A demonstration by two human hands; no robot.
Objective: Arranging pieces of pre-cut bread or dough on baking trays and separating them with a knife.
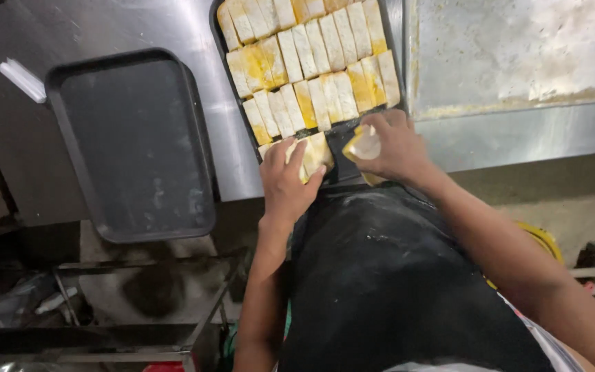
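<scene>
A dark baking tray (220, 52) on the steel counter holds several rows of pale and yellow rectangular slices (311, 65) standing side by side. My left hand (288, 180) rests flat on the slices in the near row, at the tray's front edge. Just to the right, my right hand (394, 145) grips one yellow-white slice (361, 146) over the bare near corner of the tray.
An empty dark tray (132, 141) lies on the steel counter (208, 41) to the left, overhanging its edge. A white strip (22, 79) lies beside it. A stained metal sheet (518, 55) sits at the right. Metal frames and clutter are below the counter.
</scene>
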